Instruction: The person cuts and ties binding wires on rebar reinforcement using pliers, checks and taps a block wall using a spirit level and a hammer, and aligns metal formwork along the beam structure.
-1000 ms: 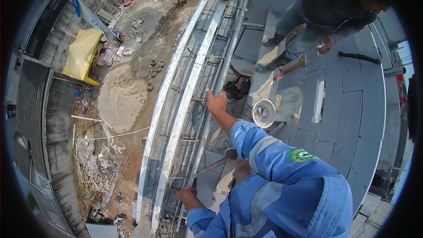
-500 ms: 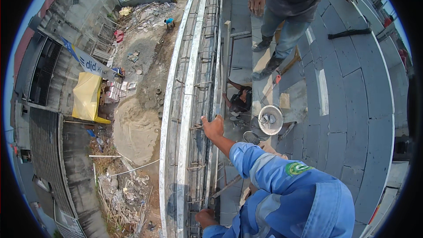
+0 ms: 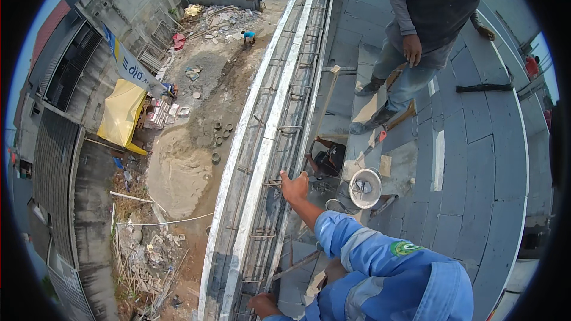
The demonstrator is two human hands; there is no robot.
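A long formwork trough (image 3: pixel 275 119) with pale edges runs up the picture, a cage of steel reinforcing bars (image 3: pixel 291 128) inside it. My right hand (image 3: pixel 295 190) reaches across to its right-hand edge board, thumb raised and fingers curled over, partly hidden. Nearer the lower edge, my left hand (image 3: pixel 263 306) is closed over the same edge, its fingertips out of sight. Both hands lie against the wood and bars. A blue sleeve (image 3: pixel 357 235) with a grey band covers my right arm. To the right stands a pale bucket (image 3: pixel 365 188) with grey material in it.
At right, a person (image 3: pixel 416 41) stands on planks over grey decking panels (image 3: pixel 464 160). Below, another person (image 3: pixel 330 160) is partly visible in an opening. A red-handled tool (image 3: pixel 381 136) lies near the bucket. Far below left are a sand pile (image 3: pixel 181 172) and yellow tarp (image 3: pixel 120 114).
The view has shifted and tilted, so the trough now slants more. Both my hands keep their hold on its edge. The standing person's near hand has come down beside the leg.
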